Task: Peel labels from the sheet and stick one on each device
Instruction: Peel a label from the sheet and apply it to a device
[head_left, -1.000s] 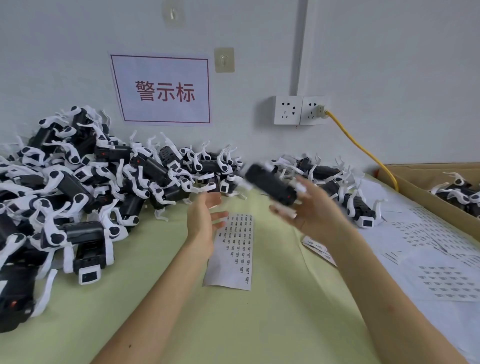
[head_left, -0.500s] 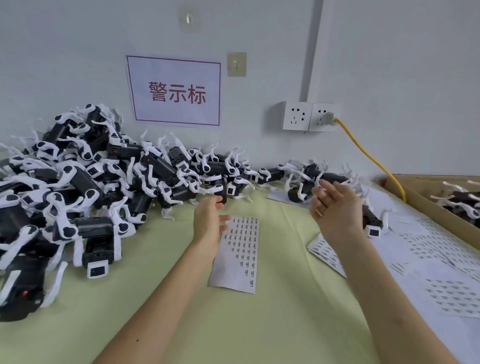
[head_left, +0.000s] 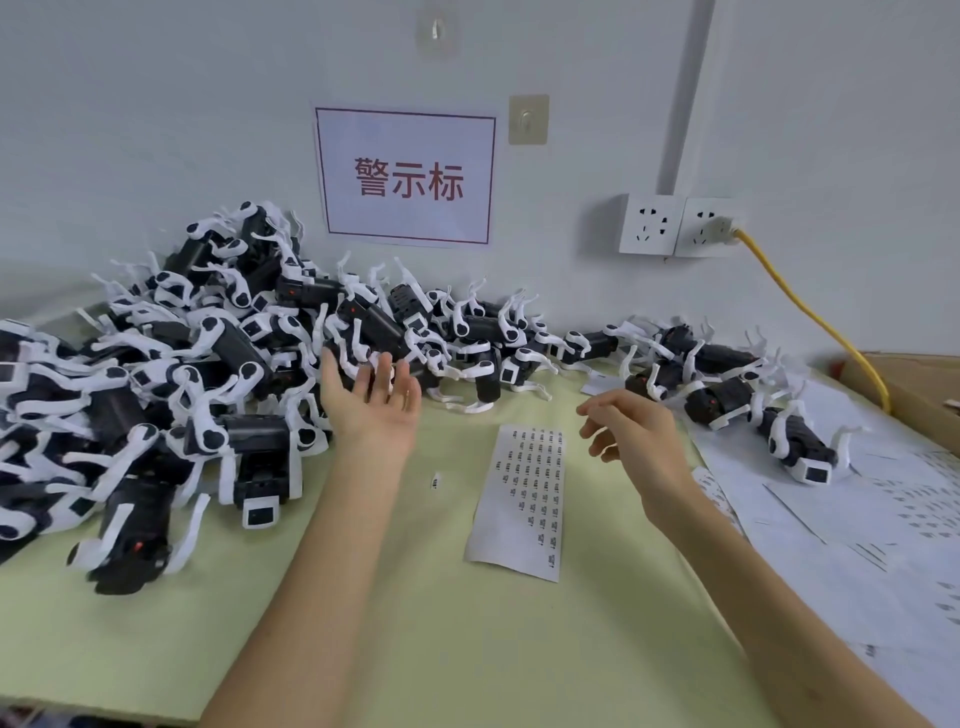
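A white label sheet (head_left: 524, 499) with rows of small printed labels lies on the green table (head_left: 415, 623) between my arms. One loose label (head_left: 436, 480) lies left of the sheet. A big pile of black-and-white devices (head_left: 208, 374) fills the left and back. My left hand (head_left: 370, 397) reaches palm up with spread fingers to the pile's edge and holds nothing. My right hand (head_left: 631, 431) hovers empty, fingers loosely bent, just right of the sheet's top. A smaller row of devices (head_left: 727, 395) lies at the right.
Used white backing sheets (head_left: 857, 525) cover the table's right side. A cardboard box (head_left: 919, 384) stands at the far right. A yellow cable (head_left: 810, 312) runs down from the wall sockets (head_left: 675, 226). A sign (head_left: 408, 176) hangs on the wall.
My right hand held a device a second ago, set it down at the right and has drawn back empty. My left hand has moved forward to the pile.
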